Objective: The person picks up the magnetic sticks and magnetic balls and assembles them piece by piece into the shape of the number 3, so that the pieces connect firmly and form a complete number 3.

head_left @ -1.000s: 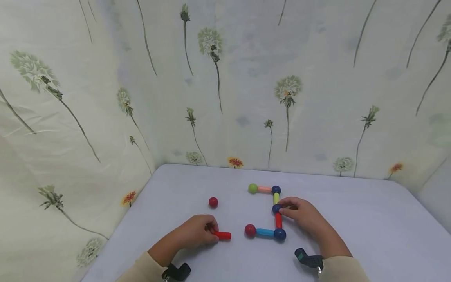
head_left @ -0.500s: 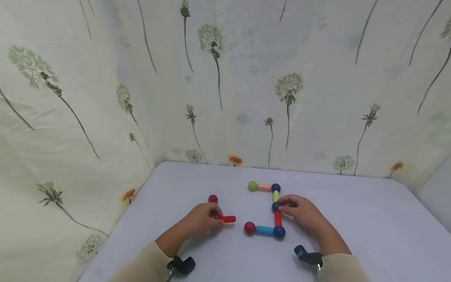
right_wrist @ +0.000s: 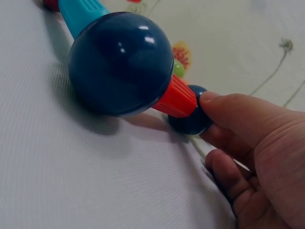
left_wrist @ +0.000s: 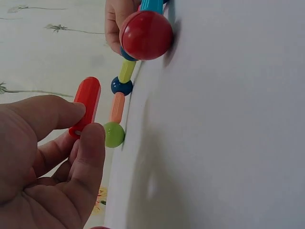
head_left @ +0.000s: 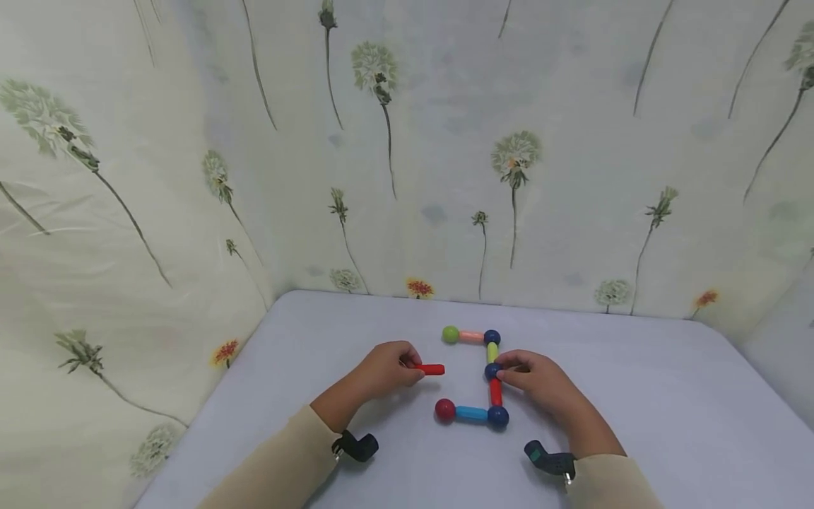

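My left hand pinches a red rod between thumb and fingers. In the left wrist view the rod's free end points away from the hand, above the table. My right hand pinches the middle blue ball of a joined ball-and-rod shape. From that ball, a yellow-green rod leads to another blue ball, a pink rod and a green ball. On the near side come a second red rod, a blue ball, a light blue rod and a red ball.
The shape lies on a white-covered table. Behind it hangs a pale cloth printed with dandelions. A dark camera mount is on the left wrist, and another mount on the right.
My left hand has lifted the red rod and carried it right and away from me, towards the middle blue ball. The loose red ball is now hidden behind it. My right hand stays put.
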`<state>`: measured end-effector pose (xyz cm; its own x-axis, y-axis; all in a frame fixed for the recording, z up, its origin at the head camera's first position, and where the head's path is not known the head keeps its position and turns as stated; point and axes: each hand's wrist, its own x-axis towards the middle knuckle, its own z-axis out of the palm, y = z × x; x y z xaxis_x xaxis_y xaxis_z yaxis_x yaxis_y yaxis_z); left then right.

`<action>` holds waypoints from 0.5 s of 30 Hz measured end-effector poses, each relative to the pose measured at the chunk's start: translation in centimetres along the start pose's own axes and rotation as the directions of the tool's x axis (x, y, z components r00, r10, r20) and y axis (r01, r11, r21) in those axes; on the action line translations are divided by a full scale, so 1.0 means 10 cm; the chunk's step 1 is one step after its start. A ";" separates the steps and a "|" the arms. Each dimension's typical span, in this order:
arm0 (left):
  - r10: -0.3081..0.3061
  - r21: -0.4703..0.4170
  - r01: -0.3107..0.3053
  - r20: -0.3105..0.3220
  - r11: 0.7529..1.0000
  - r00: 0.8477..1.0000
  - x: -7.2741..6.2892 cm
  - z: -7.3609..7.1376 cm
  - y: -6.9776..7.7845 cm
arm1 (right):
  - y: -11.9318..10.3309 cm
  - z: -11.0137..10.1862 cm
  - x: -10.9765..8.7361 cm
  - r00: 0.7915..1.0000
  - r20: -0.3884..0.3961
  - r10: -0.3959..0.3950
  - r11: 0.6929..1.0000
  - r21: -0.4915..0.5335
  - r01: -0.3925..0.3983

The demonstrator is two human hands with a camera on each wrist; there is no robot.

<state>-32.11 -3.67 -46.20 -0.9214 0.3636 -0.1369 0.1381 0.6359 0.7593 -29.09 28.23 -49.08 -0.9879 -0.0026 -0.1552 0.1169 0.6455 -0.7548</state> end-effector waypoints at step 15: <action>-0.024 0.029 0.024 0.024 0.999 0.999 0.35 0.26 0.17 | -0.03 0.00 0.03 1.000 -0.007 0.013 0.999 -0.031 -0.013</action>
<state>-34.15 0.43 -47.01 -0.9155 0.3644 -0.1706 0.1269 0.6639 0.7369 -29.37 28.02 -48.92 -0.9869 0.0113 -0.1607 0.1270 0.6686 -0.7327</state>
